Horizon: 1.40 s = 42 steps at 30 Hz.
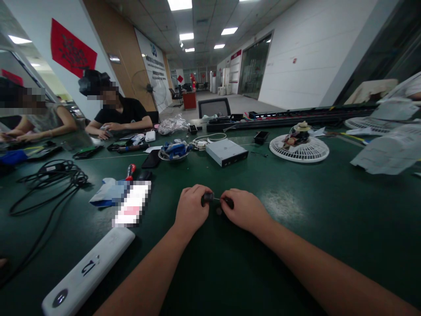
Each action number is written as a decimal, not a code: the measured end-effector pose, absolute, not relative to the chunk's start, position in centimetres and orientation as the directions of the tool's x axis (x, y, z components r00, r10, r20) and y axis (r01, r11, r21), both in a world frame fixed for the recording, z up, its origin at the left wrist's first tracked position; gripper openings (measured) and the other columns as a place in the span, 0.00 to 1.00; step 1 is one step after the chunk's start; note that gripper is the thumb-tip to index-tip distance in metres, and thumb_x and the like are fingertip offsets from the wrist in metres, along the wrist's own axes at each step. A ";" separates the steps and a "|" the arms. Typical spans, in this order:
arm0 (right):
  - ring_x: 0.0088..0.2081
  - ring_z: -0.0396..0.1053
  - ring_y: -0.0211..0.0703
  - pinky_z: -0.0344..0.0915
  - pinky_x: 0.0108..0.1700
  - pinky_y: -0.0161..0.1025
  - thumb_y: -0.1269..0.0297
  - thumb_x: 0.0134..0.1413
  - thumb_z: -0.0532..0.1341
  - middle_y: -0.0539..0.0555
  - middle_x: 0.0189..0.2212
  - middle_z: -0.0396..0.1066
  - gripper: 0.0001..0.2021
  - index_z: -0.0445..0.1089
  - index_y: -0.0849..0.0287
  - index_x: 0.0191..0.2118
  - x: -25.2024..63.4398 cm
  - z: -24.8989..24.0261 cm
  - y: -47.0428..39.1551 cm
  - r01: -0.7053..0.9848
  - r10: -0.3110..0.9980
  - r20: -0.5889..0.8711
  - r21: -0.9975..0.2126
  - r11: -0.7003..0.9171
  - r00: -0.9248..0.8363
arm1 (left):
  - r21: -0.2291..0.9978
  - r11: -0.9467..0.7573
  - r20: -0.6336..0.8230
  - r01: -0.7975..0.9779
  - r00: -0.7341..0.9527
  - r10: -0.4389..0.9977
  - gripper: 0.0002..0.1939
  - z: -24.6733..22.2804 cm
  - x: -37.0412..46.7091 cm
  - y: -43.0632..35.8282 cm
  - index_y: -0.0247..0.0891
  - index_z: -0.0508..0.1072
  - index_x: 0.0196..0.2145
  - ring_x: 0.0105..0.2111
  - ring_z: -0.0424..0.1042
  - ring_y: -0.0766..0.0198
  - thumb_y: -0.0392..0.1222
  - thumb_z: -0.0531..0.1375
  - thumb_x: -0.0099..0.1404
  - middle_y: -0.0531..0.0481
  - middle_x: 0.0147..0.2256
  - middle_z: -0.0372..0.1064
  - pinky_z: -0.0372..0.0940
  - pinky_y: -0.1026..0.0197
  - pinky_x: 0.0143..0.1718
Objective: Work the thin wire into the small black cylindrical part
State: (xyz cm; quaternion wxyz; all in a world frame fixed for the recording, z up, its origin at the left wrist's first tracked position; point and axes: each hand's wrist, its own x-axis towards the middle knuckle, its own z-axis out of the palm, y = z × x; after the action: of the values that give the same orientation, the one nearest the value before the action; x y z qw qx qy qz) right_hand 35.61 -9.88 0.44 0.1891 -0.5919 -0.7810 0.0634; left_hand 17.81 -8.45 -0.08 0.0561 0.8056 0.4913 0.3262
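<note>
My left hand (193, 205) is closed around a small dark cylindrical piece (208, 197), whose exact kind I cannot make out. A thin metal shaft (216, 199) runs from that piece towards my right hand (245, 210). Thumb and fingers of the right hand pinch a small black piece (229, 202) at the shaft's other end. Whether the two pieces are joined is hidden by the fingers. Just below, between the hands, a small round greyish part (219, 211) lies on the green table (210, 263).
A grey optical drive (225, 151) and a bowl of blue items (174, 150) lie beyond my hands. Leftward are a red-handled tool (130, 171), a blurred bright screen (133, 204), a long white device (90, 272) and black cables (54, 180). White fan grille (315, 151) stands right; two people sit far left.
</note>
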 end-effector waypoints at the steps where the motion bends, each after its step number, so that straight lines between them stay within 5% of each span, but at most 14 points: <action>1: 0.31 0.69 0.44 0.57 0.29 0.38 0.57 0.57 0.57 0.52 0.31 0.73 0.09 0.72 0.54 0.34 35.6 0.4 -9.8 0.911 0.956 0.218 -0.320 0.259 -0.195 | 0.415 -0.494 0.475 0.764 0.281 0.834 0.15 -0.2 17.8 -8.4 0.42 0.71 0.36 0.41 0.71 0.58 0.25 0.58 0.54 0.52 0.37 0.73 0.61 0.52 0.48; 6: 0.30 0.69 0.44 0.57 0.28 0.38 0.45 0.50 0.62 0.52 0.30 0.73 0.18 0.71 0.55 0.37 36.0 1.0 -9.7 0.893 0.972 0.182 -0.398 0.212 -0.149 | 0.444 -0.417 0.487 0.793 0.177 0.855 0.15 -0.5 17.5 -8.2 0.42 0.70 0.38 0.42 0.71 0.57 0.26 0.60 0.55 0.52 0.39 0.73 0.62 0.51 0.47; 12: 0.31 0.69 0.42 0.58 0.30 0.37 0.56 0.54 0.62 0.50 0.30 0.74 0.08 0.74 0.52 0.36 35.6 0.5 -9.9 0.831 0.936 0.122 -0.434 0.348 -0.329 | 0.457 -0.385 0.456 0.802 0.161 0.875 0.13 -0.5 17.5 -8.1 0.41 0.70 0.38 0.40 0.72 0.56 0.29 0.62 0.56 0.51 0.38 0.74 0.63 0.51 0.45; 18: 0.33 0.68 0.39 0.62 0.34 0.37 0.66 0.55 0.59 0.51 0.34 0.72 0.06 0.72 0.55 0.38 35.5 0.1 -9.8 0.715 0.930 0.276 -0.596 0.365 -0.244 | 0.475 -0.401 0.437 0.783 0.185 0.880 0.14 -0.5 17.6 -8.2 0.41 0.71 0.39 0.41 0.72 0.57 0.29 0.61 0.55 0.51 0.39 0.74 0.63 0.52 0.47; 26: 0.32 0.68 0.37 0.65 0.35 0.36 0.73 0.49 0.60 0.52 0.37 0.69 0.06 0.73 0.57 0.33 35.5 0.0 -9.9 0.600 0.877 0.449 -0.659 0.454 -0.171 | 0.461 -0.543 0.488 0.702 0.311 0.816 0.16 -0.5 17.9 -8.4 0.40 0.71 0.41 0.42 0.71 0.58 0.29 0.62 0.54 0.51 0.41 0.74 0.62 0.53 0.48; 42: 0.39 0.73 0.42 0.69 0.42 0.39 0.72 0.52 0.62 0.51 0.37 0.76 0.11 0.76 0.54 0.41 35.6 0.1 -9.8 0.532 0.859 0.484 -0.689 0.492 -0.168 | 0.483 -0.599 0.497 0.638 0.363 0.788 0.13 -0.3 18.0 -8.6 0.41 0.71 0.40 0.40 0.72 0.59 0.30 0.62 0.56 0.52 0.39 0.74 0.61 0.53 0.47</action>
State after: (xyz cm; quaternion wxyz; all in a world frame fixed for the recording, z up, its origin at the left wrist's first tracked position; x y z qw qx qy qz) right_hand 35.57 -9.76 0.10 0.4426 -0.4689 -0.7417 0.1845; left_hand 17.97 -8.63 -0.34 0.1043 0.8189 0.4354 0.3591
